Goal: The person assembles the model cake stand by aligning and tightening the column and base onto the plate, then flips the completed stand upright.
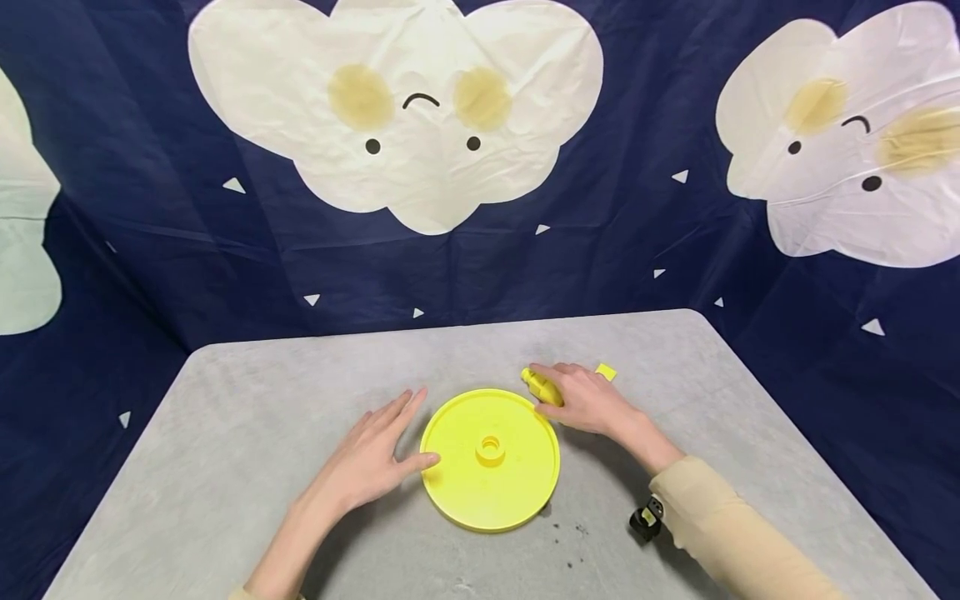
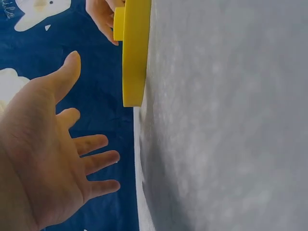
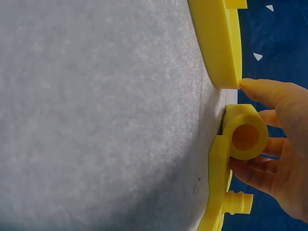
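A round yellow disc with a raised rim and a short hollow hub lies flat on the table. My left hand hovers at its left side, fingers spread; its thumb overlaps the rim in the head view. The left palm holds nothing in the left wrist view. At the disc's upper right, my right hand reaches over a yellow tube-like piece. Its fingers lie against the hollow tube in the right wrist view, while the thumb stands apart, right at the disc's edge. The hand partly hides the piece.
A flat yellow part with a ridged peg lies beside the tube. A small yellow corner shows behind my right hand. Dark specks dot the grey table near the disc. Blue cloud-printed cloth hangs behind.
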Available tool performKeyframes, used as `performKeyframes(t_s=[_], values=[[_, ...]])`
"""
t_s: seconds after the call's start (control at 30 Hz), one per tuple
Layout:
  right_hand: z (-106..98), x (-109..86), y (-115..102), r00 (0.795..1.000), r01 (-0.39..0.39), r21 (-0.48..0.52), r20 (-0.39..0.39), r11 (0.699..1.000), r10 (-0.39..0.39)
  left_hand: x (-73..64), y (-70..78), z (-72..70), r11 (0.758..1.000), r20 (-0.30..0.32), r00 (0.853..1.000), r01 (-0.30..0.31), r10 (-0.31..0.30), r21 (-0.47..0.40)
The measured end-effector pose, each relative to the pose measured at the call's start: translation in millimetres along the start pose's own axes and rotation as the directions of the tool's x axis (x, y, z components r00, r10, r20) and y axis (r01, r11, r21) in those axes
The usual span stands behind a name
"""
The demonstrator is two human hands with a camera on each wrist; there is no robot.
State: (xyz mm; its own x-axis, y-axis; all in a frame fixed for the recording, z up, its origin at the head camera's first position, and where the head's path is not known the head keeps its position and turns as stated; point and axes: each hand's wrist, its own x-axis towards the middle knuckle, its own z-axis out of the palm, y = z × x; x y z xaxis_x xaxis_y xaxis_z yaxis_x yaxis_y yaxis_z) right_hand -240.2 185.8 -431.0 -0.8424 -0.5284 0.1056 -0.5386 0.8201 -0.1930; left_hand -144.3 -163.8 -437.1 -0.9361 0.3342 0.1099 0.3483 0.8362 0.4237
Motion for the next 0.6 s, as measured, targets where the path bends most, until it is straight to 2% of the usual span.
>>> performKeyframes(t_s=[0.37,0.6], values=[[-0.7,-1.2,0.1,0.999,-0.026,0.025,0.023,0.999,0.026,-4.9,5.7,3.3,0.998,0.071,0.997,0.043,-0.040,-0.039],[0.7,-1.4,1.0,0.999,-0.043,0.042,0.029,0.998,0.042,-6.9,10.8,4.6,0.996,0.132,0.989,0.078,-0.071,-0.045]])
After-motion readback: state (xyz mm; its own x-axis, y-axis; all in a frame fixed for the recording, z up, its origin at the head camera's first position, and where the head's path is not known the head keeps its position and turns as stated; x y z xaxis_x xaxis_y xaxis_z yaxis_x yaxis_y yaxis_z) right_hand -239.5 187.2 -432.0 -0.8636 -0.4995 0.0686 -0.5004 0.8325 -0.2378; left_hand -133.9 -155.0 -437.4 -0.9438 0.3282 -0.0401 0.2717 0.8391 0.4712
